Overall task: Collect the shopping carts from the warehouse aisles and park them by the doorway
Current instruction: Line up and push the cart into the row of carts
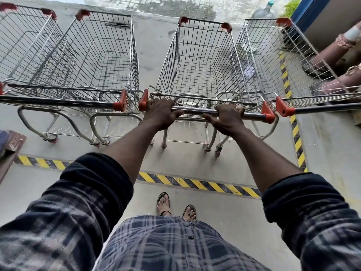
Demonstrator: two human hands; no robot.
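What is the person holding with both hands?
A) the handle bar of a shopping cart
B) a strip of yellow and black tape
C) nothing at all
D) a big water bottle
A: the left hand and the right hand both curl around the metal handle bar of the cart straight ahead.

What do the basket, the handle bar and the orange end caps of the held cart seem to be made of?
The basket looks like thin steel wire with a silvery plating: an open welded grid. The handle bar seems to be a polished metal tube, with bright glints. The orange end caps are probably moulded plastic: matt and evenly coloured.
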